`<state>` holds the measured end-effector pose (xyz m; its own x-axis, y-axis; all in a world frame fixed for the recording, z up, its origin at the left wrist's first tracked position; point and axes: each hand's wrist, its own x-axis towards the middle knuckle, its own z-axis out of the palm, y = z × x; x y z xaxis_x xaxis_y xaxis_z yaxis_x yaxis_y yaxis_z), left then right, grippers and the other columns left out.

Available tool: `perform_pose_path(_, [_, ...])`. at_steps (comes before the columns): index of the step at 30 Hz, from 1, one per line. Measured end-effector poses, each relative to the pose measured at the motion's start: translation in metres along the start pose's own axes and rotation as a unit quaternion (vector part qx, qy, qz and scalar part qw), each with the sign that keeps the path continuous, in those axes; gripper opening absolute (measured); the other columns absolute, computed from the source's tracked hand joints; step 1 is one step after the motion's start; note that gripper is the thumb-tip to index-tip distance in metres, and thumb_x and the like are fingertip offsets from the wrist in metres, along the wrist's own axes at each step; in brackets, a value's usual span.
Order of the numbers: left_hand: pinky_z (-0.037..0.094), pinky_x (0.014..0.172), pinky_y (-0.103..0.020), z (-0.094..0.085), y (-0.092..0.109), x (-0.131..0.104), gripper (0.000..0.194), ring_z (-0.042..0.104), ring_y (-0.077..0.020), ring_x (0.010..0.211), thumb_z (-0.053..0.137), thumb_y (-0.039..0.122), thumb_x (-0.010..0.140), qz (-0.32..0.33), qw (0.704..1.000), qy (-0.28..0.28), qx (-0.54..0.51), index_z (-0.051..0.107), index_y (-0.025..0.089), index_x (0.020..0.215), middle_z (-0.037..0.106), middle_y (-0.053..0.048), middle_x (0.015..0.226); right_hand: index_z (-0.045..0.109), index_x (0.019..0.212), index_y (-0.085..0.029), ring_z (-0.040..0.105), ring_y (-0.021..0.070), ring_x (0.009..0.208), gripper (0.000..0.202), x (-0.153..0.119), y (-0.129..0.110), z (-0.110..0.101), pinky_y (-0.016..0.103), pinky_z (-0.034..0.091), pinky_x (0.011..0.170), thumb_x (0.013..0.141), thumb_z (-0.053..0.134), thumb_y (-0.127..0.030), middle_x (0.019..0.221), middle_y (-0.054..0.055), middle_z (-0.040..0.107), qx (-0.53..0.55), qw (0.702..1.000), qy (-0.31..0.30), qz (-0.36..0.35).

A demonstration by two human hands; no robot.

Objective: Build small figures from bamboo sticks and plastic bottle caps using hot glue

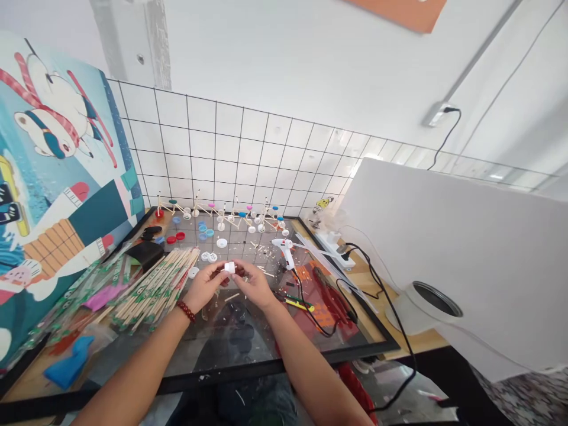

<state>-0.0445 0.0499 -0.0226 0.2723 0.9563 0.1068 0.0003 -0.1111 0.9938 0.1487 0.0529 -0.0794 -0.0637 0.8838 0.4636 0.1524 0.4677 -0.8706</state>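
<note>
Over the middle of the glass-topped table, my left hand (204,289) and my right hand (256,286) meet around a small white bottle cap (229,268). Thumbs and fingertips of both hands pinch it from either side. Left of my left hand lies a loose white cap (193,272), with a pair of white perforated caps (208,257) just beyond. Farther back are another white cap (222,242), several blue caps (203,229) and red caps (180,236). A white hot glue gun (284,251) rests beyond my right hand.
Small stick-and-cap models (242,218) line the table's back edge. Wrapped chopsticks (153,287) pile up at left. A yellow utility knife (298,304), red-handled pliers (331,287) and a black cable (310,316) lie at right, near a white bucket (403,310).
</note>
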Motion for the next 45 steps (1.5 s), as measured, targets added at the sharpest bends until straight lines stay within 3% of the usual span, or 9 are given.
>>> perform_pose_path(4, [0.066,0.085,-0.045,-0.001,-0.003,0.001,0.061,0.076,-0.0269,0.082,0.092,0.054,0.068,-0.004,1.000,0.007,-0.017,0.080,0.020,0.117,0.082,-0.007,0.096,0.080,0.128,-0.028,0.076,0.0220,0.088,0.035,0.002,-0.005,-0.002,0.037,0.064,0.088,0.095,0.078,-0.039,0.104,0.004,0.085,-0.001,1.000,-0.011,0.001])
perform_pose_path(8, [0.066,0.098,-0.049,-0.003,-0.010,0.003,0.064,0.079,-0.0307,0.100,0.094,0.049,0.063,0.023,0.999,0.018,-0.015,0.080,0.022,0.120,0.085,-0.010,0.112,0.079,0.125,-0.030,0.076,0.0219,0.082,0.031,0.004,-0.004,-0.002,0.036,0.064,0.083,0.096,0.075,-0.040,0.100,0.004,0.084,0.006,1.000,-0.020,0.008])
perform_pose_path(14, [0.062,0.111,-0.056,-0.004,-0.016,0.006,0.057,0.078,-0.0370,0.117,0.090,0.056,0.067,0.032,0.999,0.031,0.022,0.083,0.022,0.112,0.086,-0.013,0.124,0.081,0.120,-0.026,0.075,0.0204,0.080,0.034,0.004,0.002,0.002,0.034,0.064,0.081,0.090,0.080,-0.040,0.095,0.004,0.084,0.021,0.999,-0.019,0.026])
perform_pose_path(22, [0.064,0.106,-0.050,-0.006,-0.010,0.001,0.064,0.079,-0.0326,0.112,0.097,0.049,0.065,0.024,0.999,0.032,0.001,0.080,0.018,0.118,0.085,-0.014,0.122,0.082,0.120,-0.021,0.070,0.0170,0.078,0.036,0.002,0.004,-0.002,0.030,0.061,0.078,0.089,0.081,-0.041,0.092,0.003,0.082,0.026,0.998,-0.038,0.034])
perform_pose_path(29, [0.063,0.099,-0.049,-0.009,-0.001,0.001,0.057,0.080,-0.0324,0.100,0.104,0.052,0.053,0.006,0.999,0.038,-0.011,0.083,0.020,0.096,0.085,-0.010,0.100,0.080,0.129,-0.025,0.073,0.0194,0.083,0.044,0.001,-0.002,-0.002,0.035,0.064,0.083,0.089,0.086,-0.043,0.097,0.005,0.083,0.021,0.999,-0.038,0.029])
perform_pose_path(37, [0.063,0.082,-0.042,-0.005,-0.001,0.000,0.053,0.078,-0.0265,0.083,0.104,0.045,0.050,-0.048,0.996,0.054,-0.045,0.083,0.017,0.091,0.084,-0.007,0.090,0.084,0.131,-0.024,0.076,0.0205,0.090,0.043,0.000,-0.002,-0.010,0.039,0.064,0.091,0.094,0.081,-0.047,0.103,0.005,0.084,0.059,0.991,-0.105,0.051])
perform_pose_path(45, [0.060,0.072,-0.038,-0.004,-0.001,-0.001,0.055,0.074,-0.0212,0.070,0.106,0.047,0.050,-0.061,0.996,0.040,-0.053,0.083,0.016,0.090,0.083,-0.008,0.087,0.086,0.121,-0.022,0.069,0.0162,0.076,0.047,0.001,-0.007,-0.009,0.030,0.061,0.075,0.095,0.081,-0.061,0.087,0.002,0.080,0.074,0.987,-0.125,0.071])
